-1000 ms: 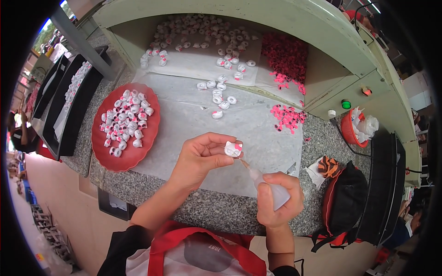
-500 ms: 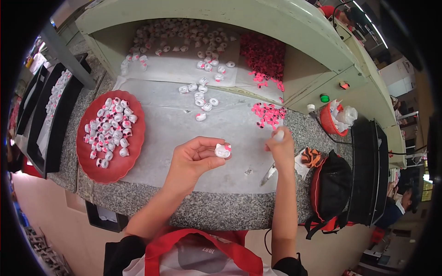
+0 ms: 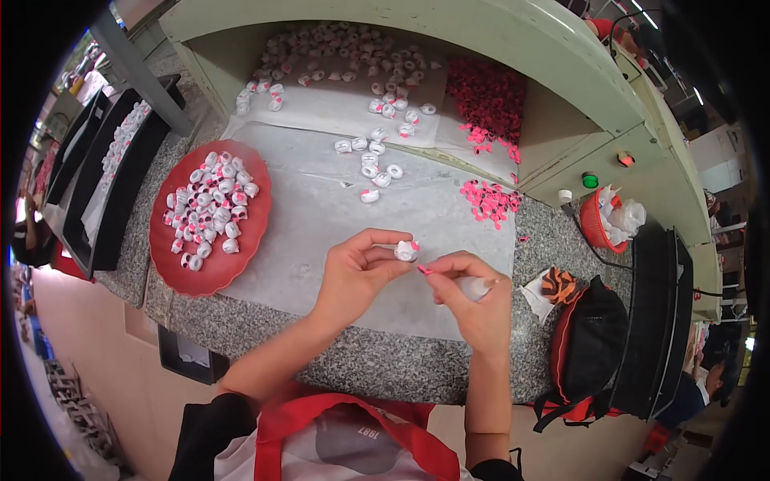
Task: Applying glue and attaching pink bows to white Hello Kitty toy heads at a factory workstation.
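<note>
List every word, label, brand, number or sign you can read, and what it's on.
Grey patch on the red-and-white apron: a printed number, not copied here.
White piece in the left hand: any marks too small to read.
Bottle in the right hand: nothing readable.
Background: too blurred.

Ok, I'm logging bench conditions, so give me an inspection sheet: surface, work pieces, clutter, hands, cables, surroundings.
Surface: speckled bench, partly covered by white sheet.
Work pieces: white pieces in red dish, others loose on sheet; pink pieces piled at right.
Clutter: black bag, patterned cloth, filled red basket.
Hands: left hand pinches a white piece; right hand holds a pink piece and pale bottle.
Cables: black cable beside basket.
Surroundings: pale green shelf unit ahead, black trays at left, person beyond at right.
</note>
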A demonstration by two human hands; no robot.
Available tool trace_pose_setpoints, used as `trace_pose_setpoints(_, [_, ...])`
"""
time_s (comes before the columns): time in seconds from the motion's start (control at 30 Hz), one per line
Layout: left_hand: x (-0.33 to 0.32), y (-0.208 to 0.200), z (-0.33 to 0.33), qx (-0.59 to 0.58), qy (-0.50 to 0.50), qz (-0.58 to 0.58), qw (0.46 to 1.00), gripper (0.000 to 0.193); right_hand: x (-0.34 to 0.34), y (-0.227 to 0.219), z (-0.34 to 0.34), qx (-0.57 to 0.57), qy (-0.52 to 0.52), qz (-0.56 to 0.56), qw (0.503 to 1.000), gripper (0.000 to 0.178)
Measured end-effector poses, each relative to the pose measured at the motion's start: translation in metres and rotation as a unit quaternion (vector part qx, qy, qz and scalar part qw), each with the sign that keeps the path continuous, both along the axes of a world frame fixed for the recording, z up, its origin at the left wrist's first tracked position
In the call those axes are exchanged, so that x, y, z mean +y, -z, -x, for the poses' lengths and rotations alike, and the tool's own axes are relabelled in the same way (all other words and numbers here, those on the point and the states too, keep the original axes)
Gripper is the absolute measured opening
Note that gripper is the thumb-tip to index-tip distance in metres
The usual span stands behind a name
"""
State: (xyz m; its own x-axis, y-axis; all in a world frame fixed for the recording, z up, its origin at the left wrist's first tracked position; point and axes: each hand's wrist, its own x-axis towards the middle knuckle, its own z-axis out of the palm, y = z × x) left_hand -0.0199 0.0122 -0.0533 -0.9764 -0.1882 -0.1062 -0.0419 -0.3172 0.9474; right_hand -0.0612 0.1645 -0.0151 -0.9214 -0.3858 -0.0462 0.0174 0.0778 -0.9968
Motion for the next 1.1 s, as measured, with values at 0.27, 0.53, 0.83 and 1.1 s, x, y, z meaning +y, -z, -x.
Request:
trace_pose_setpoints(0.27, [0.010, -0.002, -0.006, 0.052, 0.017, -0.008, 0.998, 0.030, -0.001, 0.004, -0.004, 0.011, 0.048, -0.055, 0.997, 0.012])
trace_pose_setpoints(0.53, [-0.006, -0.006, -0.006, 0.019, 0.083, -0.115, 0.990, 0.031, -0.005, 0.001, -0.006, 0.007, 0.045, -0.004, 0.999, 0.020])
trace_pose_setpoints(0.83, [0.007, 0.000, -0.004, 0.063, 0.033, -0.024, 0.997, 0.024, -0.001, 0.015, -0.001, 0.097, 0.013, -0.031, 0.995, 0.018])
trace_pose_setpoints(1.1, [0.001, 0.003, -0.003, -0.040, 0.028, -0.216, 0.975, 0.031, -0.004, 0.017, 0.000, 0.128, 0.016, 0.009, 0.992, 0.028])
